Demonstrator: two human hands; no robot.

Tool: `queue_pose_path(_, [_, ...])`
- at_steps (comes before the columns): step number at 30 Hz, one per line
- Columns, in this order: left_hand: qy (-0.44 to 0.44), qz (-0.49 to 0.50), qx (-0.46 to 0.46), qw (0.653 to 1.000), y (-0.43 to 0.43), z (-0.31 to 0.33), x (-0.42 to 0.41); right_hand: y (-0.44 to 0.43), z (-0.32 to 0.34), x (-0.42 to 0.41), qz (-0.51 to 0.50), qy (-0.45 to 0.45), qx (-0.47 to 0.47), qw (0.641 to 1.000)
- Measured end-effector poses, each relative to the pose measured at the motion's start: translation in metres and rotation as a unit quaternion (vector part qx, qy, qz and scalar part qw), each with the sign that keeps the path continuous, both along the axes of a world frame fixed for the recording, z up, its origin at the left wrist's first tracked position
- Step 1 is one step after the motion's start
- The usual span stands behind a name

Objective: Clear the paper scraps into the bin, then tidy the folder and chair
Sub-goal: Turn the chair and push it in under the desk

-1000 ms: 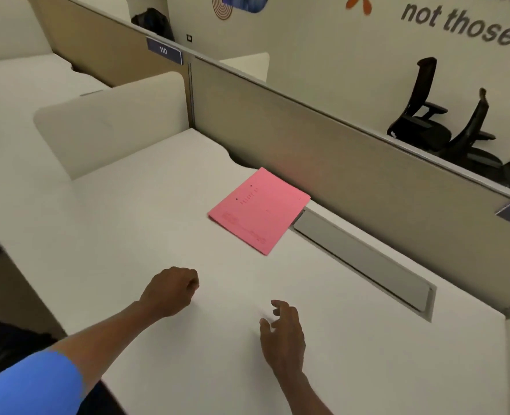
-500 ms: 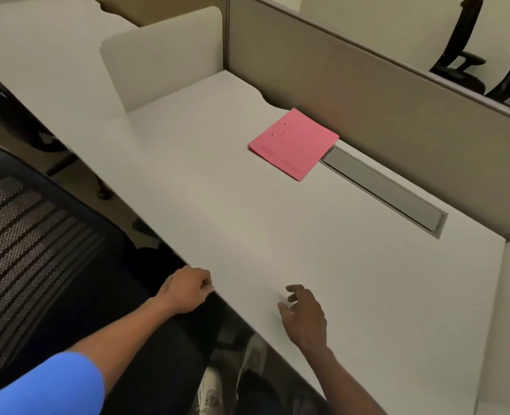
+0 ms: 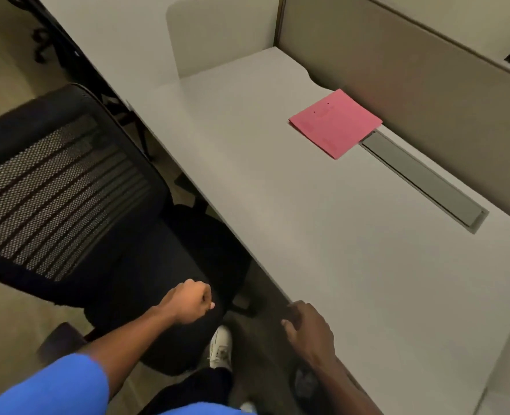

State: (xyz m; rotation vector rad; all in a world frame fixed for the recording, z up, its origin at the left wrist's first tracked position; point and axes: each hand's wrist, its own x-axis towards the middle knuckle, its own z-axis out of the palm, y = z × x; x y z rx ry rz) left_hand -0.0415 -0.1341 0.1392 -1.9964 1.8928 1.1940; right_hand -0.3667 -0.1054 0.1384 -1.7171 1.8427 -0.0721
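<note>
Fingers on our left hand (image 3: 188,301) were curled into a closed fist; whether scraps sat inside, we couldn't tell. Right hand (image 3: 310,327) hung at the bench (image 3: 352,265) edge, fingers loosely apart, gripping nothing. Pink folder (image 3: 336,122) lay flat, well ahead of and to the right of both hands, touching the end of the grey cable tray (image 3: 421,178), long axis skewed to the bench edge. Right hand was nearer it. Chair (image 3: 77,205) sat just ahead of the left fist, seat tucked partly under the bench. No bin in view; no loose scraps visible on the bench. Chair base mostly hidden.
</note>
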Motion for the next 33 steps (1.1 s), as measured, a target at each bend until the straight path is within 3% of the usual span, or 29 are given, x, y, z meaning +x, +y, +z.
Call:
queue_pose_path(6, [-0.004, 0.074, 0.018, 0.997, 0.071, -0.009, -0.02, 0.053, -0.009, -0.008, 0.075, -0.005, 0.041, 0.996])
queue_pose_path(16, [-0.04, 0.113, 0.028, 0.992, 0.198, -0.019, -0.035, 0.128, -0.025, -0.01, 0.115, -0.034, 0.072, 0.99])
queue_pose_path(33, [-0.043, 0.22, 0.061, 0.973, 0.296, -0.006, 0.043, 0.17, -0.023, 0.074, 0.247, 0.002, 0.112, 0.963])
